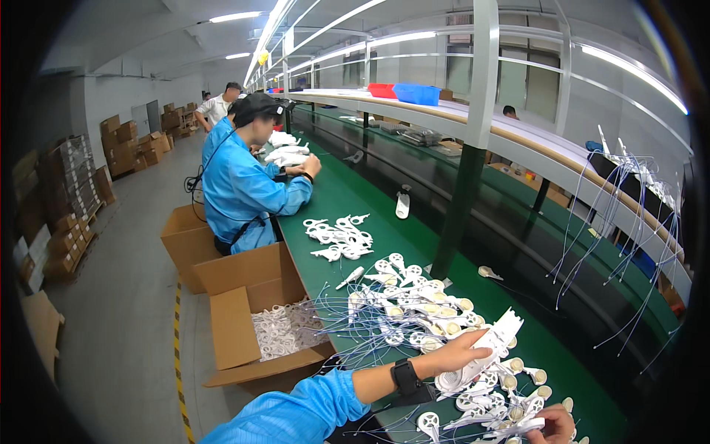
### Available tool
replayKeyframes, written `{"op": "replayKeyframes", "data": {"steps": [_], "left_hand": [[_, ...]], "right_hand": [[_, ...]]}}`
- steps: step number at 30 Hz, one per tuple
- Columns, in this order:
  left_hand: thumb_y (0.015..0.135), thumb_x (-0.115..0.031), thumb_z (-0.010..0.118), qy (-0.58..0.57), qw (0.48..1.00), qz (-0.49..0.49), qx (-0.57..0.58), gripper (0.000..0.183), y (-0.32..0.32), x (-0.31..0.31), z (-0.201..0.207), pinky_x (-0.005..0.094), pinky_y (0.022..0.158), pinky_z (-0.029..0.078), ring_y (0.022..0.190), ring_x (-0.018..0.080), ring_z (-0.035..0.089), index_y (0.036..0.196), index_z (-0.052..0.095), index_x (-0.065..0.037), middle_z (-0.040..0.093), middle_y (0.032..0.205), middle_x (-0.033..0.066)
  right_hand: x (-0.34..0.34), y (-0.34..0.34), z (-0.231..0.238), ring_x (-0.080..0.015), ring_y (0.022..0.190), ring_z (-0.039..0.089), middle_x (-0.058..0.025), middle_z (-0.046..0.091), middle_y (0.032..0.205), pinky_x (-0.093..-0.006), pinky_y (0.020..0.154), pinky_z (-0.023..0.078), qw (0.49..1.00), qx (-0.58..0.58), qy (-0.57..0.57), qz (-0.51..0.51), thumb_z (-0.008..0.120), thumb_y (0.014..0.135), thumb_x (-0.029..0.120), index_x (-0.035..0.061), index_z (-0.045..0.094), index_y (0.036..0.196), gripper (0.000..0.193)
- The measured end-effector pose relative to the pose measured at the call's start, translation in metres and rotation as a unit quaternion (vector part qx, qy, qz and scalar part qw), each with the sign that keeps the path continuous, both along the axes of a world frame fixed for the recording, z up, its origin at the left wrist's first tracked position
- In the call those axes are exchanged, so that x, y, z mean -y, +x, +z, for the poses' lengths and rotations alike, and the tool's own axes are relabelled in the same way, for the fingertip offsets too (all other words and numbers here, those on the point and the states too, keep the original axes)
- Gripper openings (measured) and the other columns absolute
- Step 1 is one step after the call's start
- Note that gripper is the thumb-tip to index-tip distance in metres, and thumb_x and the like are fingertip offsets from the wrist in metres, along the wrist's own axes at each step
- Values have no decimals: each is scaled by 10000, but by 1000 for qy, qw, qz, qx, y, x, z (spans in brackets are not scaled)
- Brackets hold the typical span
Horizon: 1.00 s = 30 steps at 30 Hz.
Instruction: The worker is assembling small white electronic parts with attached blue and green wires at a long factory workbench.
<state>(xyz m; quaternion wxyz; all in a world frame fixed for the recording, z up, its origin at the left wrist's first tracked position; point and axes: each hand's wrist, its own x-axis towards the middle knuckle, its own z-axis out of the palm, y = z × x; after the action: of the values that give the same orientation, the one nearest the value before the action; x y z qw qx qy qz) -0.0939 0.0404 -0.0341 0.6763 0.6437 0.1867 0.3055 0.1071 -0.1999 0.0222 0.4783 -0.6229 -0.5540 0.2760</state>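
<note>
My left hand point(460, 354), with a black band on its wrist, is closed round a long white plastic housing point(504, 333) above the green bench top. One end of the housing points up and away. At the lower right my right hand point(556, 425) pinches a flat white plastic piece point(521, 427) with a rounded end. Under and around both hands lies a heap of white plastic parts point(392, 288), several with round wheel-like ends, cream discs and thin blue wires. A single white part point(429, 423) with a spoked ring sits near my left forearm.
On the left an open cardboard box point(229, 329) holds many small white rings. White hooked parts point(340, 237) lie farther along the bench. A co-worker in blue point(248, 177) sits beyond. A post point(466, 185) and a shelf with hanging wires point(629, 189) stand right.
</note>
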Motion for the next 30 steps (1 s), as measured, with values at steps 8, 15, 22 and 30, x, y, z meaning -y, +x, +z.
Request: {"op": "replayKeyframes", "data": {"steps": [8, 15, 22, 30], "left_hand": [[963, -214, 565, 76, 997, 0, -26, 418, -24, 11, -3, 296, 942, 434, 1087, 147, 539, 1280, 491, 47, 599, 1190, 115], [994, -173, 472, -13, 997, -74, -27, 336, -1, 16, 9, 319, 755, 535, 846, 188, 647, 1264, 461, 27, 635, 1014, 122], [1027, -183, 309, -242, 920, 131, 280, 311, 32, 25, 12, 472, 890, 515, 989, 332, 629, 1292, 338, -22, 551, 1114, 184], [971, -159, 387, -208, 924, -40, 318, 508, 28, 33, -5, 505, 1088, 329, 1287, 366, 426, 1431, 236, -8, 371, 1419, 222]], "right_hand": [[-60, -11, -14, -186, 805, 625, -127, 645, 883, -266, 679, 494, 987, -27, 157, 25, 745, 678, 18, -45, 673, 951, 289], [-71, 0, -17, -173, 868, 626, -114, 619, 959, -269, 779, 526, 982, -115, 151, 14, 700, 769, -37, -61, 642, 1023, 262], [-88, -9, -32, -197, 1147, 531, -118, 485, 1270, -317, 922, 489, 973, -198, 65, 102, 683, 831, 15, -1, 631, 1055, 231], [-89, 0, -38, -141, 935, 598, -73, 634, 1045, -279, 846, 474, 950, -308, -31, 49, 681, 843, 69, -39, 610, 1045, 240]]}}
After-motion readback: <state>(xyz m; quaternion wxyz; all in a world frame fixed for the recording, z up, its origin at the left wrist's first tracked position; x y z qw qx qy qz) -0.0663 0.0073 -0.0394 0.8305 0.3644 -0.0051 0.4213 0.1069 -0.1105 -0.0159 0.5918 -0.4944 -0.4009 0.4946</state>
